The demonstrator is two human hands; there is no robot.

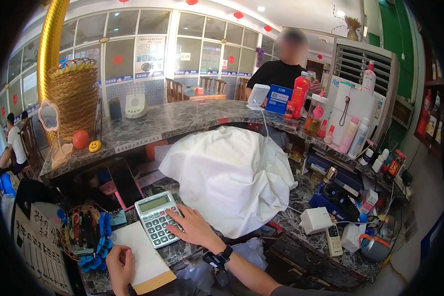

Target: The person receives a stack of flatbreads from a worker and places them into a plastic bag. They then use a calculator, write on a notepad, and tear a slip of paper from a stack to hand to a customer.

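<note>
My right hand (197, 227) lies over a silver calculator (157, 220), its fingers stretched out and touching the keys. A black watch (217, 258) is on that wrist. My left hand (120, 267) is curled closed at the left edge of a notepad (138, 250) with a blank top page; nothing shows between its fingers. The notepad lies partly against the calculator's lower left side. Left of the notepad, a wicker basket (73, 253) holds pens and has several blue clips around its rim. Just beyond the calculator, a white cloth (227, 177) drapes over something hidden.
A marble counter (175, 114) curves around the desk. On it stand a mirror (49, 116), wicker baskets (73, 91), a blue sign (279, 99) and several bottles (300, 93). A person (279, 64) stands behind it. At right are a white box (315, 220) and a remote (333, 240).
</note>
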